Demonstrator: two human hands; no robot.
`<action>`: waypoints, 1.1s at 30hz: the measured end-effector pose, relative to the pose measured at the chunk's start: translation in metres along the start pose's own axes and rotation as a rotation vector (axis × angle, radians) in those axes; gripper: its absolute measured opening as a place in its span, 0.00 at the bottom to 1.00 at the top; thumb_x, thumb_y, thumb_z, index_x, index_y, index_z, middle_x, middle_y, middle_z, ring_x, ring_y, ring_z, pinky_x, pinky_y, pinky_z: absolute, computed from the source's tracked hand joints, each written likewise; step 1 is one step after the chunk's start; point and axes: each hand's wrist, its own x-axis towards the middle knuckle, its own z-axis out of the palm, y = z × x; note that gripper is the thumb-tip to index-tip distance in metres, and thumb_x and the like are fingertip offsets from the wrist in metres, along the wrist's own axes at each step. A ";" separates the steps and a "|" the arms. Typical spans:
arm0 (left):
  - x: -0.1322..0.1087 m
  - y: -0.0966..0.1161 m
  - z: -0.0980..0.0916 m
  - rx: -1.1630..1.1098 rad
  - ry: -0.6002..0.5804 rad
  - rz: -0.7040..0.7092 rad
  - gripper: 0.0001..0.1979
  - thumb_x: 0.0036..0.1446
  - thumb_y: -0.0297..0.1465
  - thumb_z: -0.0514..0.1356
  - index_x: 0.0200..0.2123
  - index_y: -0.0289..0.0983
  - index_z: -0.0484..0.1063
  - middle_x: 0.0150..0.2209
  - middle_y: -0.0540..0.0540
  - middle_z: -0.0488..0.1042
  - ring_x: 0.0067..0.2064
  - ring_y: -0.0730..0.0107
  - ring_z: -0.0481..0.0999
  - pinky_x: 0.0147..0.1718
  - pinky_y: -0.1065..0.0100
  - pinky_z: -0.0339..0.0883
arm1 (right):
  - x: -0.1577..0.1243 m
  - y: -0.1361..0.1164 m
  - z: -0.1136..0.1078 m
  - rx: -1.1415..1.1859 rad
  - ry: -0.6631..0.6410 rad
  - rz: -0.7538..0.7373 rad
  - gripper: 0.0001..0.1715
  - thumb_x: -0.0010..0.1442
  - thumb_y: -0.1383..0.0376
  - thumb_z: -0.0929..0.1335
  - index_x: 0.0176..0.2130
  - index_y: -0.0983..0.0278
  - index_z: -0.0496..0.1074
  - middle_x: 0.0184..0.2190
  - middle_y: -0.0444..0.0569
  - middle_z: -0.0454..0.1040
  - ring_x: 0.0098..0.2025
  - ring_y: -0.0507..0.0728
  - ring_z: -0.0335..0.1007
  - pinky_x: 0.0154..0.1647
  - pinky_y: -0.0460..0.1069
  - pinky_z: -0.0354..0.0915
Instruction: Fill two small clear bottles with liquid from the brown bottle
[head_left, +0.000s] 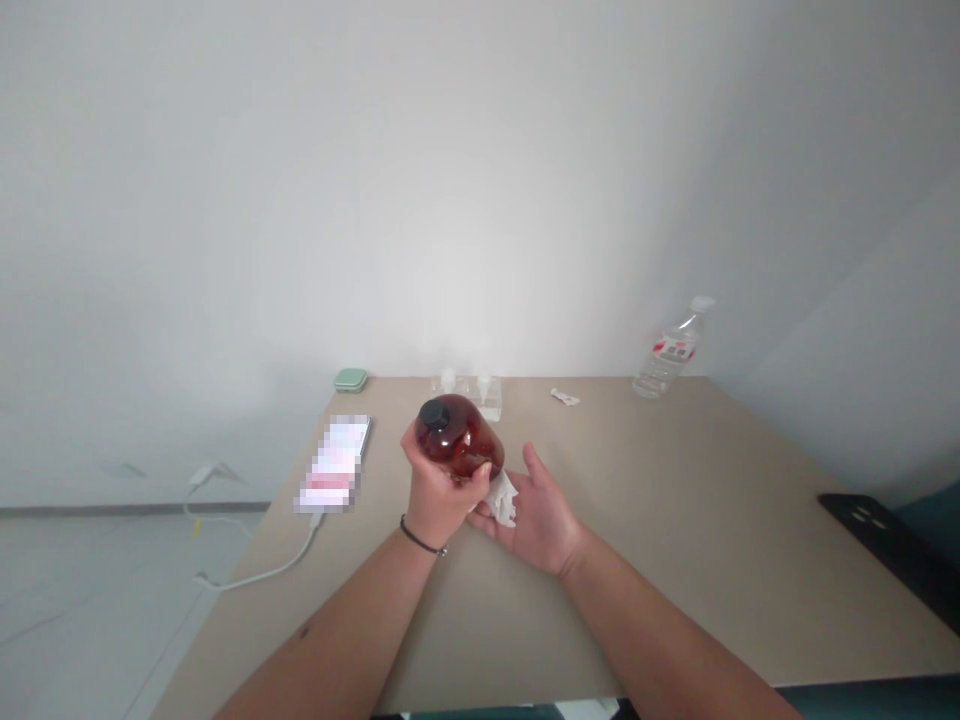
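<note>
My left hand [442, 500] is wrapped round a dark amber bottle [472, 437] with a black cap [433, 415]. The bottle is tilted above the table, cap up and to the left, base toward my right hand. A crumpled white tissue [502, 498] lies against the base end, on the fingers of my right hand [541, 515]. That palm faces up, its thumb stands apart, and some of its fingertips are hidden behind the tissue and my left hand.
A lit phone [336, 463] with a white cable [270, 575] lies at the left edge of the table [675, 560]. Along the back are a green case [350, 380], clear containers [491, 400], a white scrap [565, 397] and a clear bottle [669, 355]. A black object [885, 535] is at right.
</note>
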 end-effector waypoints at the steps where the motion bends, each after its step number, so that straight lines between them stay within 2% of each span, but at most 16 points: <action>1: 0.001 0.000 0.000 -0.001 0.015 0.008 0.42 0.50 0.42 0.68 0.59 0.35 0.46 0.50 0.33 0.70 0.45 0.58 0.79 0.42 0.57 0.77 | -0.001 0.000 0.001 -0.002 -0.018 0.001 0.41 0.68 0.41 0.51 0.46 0.69 0.74 0.29 0.50 0.79 0.32 0.54 0.75 0.52 0.52 0.66; 4: 0.005 -0.002 -0.001 0.011 0.050 0.023 0.43 0.49 0.43 0.68 0.59 0.35 0.47 0.51 0.31 0.69 0.47 0.56 0.79 0.43 0.57 0.76 | -0.003 0.000 0.002 -0.009 -0.035 0.001 0.41 0.69 0.42 0.50 0.45 0.69 0.75 0.30 0.49 0.79 0.32 0.53 0.75 0.52 0.52 0.66; 11: 0.006 -0.006 -0.004 -0.007 0.052 -0.009 0.46 0.47 0.44 0.69 0.60 0.36 0.46 0.52 0.30 0.69 0.47 0.55 0.79 0.43 0.55 0.76 | -0.004 -0.005 0.000 -0.026 0.014 -0.017 0.41 0.68 0.41 0.52 0.47 0.70 0.74 0.32 0.52 0.80 0.32 0.54 0.75 0.51 0.53 0.68; 21: 0.008 -0.008 -0.005 -0.015 0.071 0.012 0.43 0.49 0.42 0.69 0.59 0.36 0.47 0.53 0.30 0.68 0.49 0.56 0.78 0.45 0.57 0.75 | -0.004 -0.011 -0.006 -0.016 0.064 -0.059 0.41 0.67 0.41 0.54 0.50 0.72 0.72 0.38 0.56 0.81 0.36 0.56 0.78 0.50 0.55 0.69; 27: 0.008 -0.007 -0.006 -0.016 0.053 -0.003 0.44 0.48 0.42 0.70 0.59 0.36 0.46 0.52 0.31 0.69 0.48 0.56 0.78 0.44 0.56 0.76 | -0.005 -0.015 -0.007 0.011 0.111 -0.081 0.40 0.67 0.41 0.54 0.50 0.71 0.72 0.38 0.55 0.81 0.35 0.56 0.77 0.50 0.55 0.69; 33: 0.004 -0.009 -0.006 0.000 0.007 -0.010 0.44 0.50 0.43 0.69 0.59 0.36 0.46 0.51 0.32 0.70 0.46 0.56 0.79 0.43 0.56 0.76 | -0.005 -0.016 -0.007 0.039 0.081 -0.130 0.38 0.67 0.41 0.54 0.48 0.69 0.72 0.35 0.53 0.80 0.34 0.56 0.76 0.51 0.55 0.68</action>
